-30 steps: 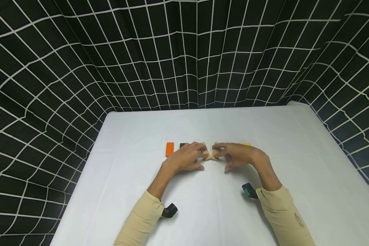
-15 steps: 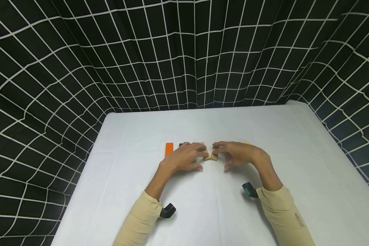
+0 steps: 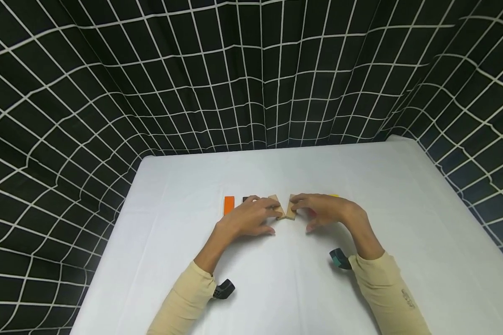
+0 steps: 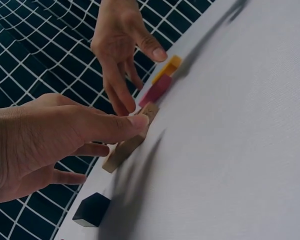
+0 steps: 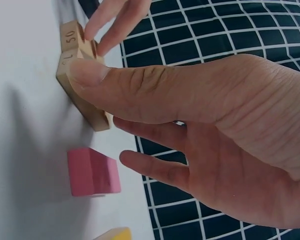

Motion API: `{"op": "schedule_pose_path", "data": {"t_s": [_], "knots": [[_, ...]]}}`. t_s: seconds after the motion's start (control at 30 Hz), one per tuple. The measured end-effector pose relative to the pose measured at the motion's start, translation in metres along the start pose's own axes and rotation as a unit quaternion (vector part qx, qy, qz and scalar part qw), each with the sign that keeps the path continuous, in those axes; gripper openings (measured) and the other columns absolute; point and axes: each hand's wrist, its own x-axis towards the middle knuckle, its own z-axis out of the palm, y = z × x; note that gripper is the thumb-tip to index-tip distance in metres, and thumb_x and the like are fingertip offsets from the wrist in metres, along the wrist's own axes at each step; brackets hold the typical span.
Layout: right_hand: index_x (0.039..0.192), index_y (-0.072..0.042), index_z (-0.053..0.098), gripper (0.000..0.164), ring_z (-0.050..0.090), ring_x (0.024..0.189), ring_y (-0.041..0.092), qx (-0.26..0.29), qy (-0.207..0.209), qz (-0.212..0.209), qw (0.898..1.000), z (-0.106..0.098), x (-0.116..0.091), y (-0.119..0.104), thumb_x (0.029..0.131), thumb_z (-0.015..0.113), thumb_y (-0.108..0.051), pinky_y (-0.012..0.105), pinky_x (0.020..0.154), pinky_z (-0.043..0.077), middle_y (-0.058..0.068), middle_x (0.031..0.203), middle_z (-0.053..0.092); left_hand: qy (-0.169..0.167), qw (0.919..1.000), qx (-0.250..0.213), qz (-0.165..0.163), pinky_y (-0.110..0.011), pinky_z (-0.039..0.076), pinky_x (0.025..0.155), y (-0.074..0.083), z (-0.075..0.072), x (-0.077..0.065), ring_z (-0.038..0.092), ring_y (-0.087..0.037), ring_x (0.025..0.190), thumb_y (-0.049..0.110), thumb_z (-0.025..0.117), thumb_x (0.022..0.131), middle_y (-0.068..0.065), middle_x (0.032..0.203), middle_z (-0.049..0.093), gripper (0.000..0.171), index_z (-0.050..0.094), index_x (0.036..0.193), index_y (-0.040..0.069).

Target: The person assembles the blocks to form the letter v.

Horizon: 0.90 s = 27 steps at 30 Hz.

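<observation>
Two light wooden blocks stand at mid-table in a V, their near ends meeting and far ends apart. My left hand (image 3: 249,217) touches the left wooden block (image 3: 281,216) with its fingertips, thumb held away from it in the head view. On the other side, fingertips of my right hand (image 3: 322,208) rest at the right wooden block (image 3: 291,213), with the thumb apart too. Stamped figures, one reading 50, show on the end of the left wooden block (image 5: 70,36) in the right wrist view. The hands partly hide both blocks.
An orange block (image 3: 229,204) and a black block (image 3: 245,198) stand left of the wooden ones. To the right are a pink block (image 5: 82,172) and a yellow block (image 3: 334,195). Gridded black curtains (image 3: 218,93) surround the white table (image 3: 184,177).
The head view has shifted slightly, moving the scene a little left. My right fingers have eased slightly rightward, so more of the right wooden block shows. The blocks keep their V.
</observation>
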Motion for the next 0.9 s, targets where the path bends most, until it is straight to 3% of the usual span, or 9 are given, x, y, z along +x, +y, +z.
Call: {"op": "schedule_pose_path", "data": {"t_s": [0.2,0.5,0.77,0.9], "knots": [[0.145,-0.006,0.061,0.07,0.047,0.149,0.042,0.0,0.003,0.024,1.0,-0.002,-0.007,0.0,0.082,0.089,-0.018,0.058,0.121,0.04,0.018,0.161,0.048,-0.009,0.9998,-0.017,-0.006,-0.044,0.045,0.118,0.001,0.001,0.002,0.051,-0.016,0.147,0.051,0.07,0.097,0.001,0.154,0.058,0.048,0.069,0.138,0.025],[0.14,-0.005,0.065,0.051,0.055,0.14,0.043,0.023,0.07,0.072,0.995,-0.014,-0.026,0.006,0.09,0.079,-0.01,0.061,0.116,0.046,0.02,0.154,0.055,0.013,0.9996,-0.022,0.016,-0.038,0.048,0.118,0.007,0.001,0.0,0.06,-0.022,0.138,0.043,0.073,0.097,-0.005,0.147,0.064,0.044,0.073,0.133,0.017],[0.133,-0.002,0.068,0.044,0.062,0.131,0.042,0.018,0.096,0.058,0.993,-0.016,-0.029,0.014,0.09,0.076,-0.003,0.058,0.11,0.051,0.02,0.14,0.066,0.027,0.999,-0.033,0.014,-0.04,0.05,0.117,0.007,-0.001,0.0,0.063,-0.024,0.136,0.039,0.075,0.096,-0.007,0.146,0.065,0.045,0.073,0.133,0.013],[0.133,-0.003,0.068,0.046,0.062,0.132,0.041,0.02,0.092,0.075,0.993,-0.015,-0.028,0.015,0.088,0.075,0.001,0.057,0.111,0.051,0.018,0.14,0.066,0.032,0.9986,-0.037,0.018,-0.041,0.051,0.115,0.006,0.0,0.002,0.065,-0.025,0.134,0.038,0.076,0.095,-0.007,0.145,0.066,0.045,0.073,0.132,0.013]]}}
